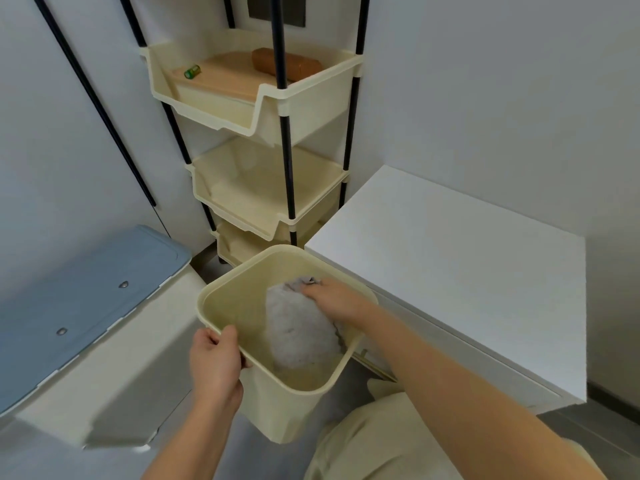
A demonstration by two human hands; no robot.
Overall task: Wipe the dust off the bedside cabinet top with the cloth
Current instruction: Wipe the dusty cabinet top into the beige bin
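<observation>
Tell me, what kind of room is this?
Likely a bedroom corner at home: a low white bedside cabinet, a cream tiered storage rack, and a blue-lidded box. The left hand grips a cream bin; the right hand holds a grey cloth inside it.

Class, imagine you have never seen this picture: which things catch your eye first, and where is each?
The eye lands first on the cream bin in the lower middle. The left hand grips its near rim while the right hand holds a fluffy grey cloth inside it. To its right lies the white bedside cabinet top, and behind it stands a tiered cream rack.
</observation>
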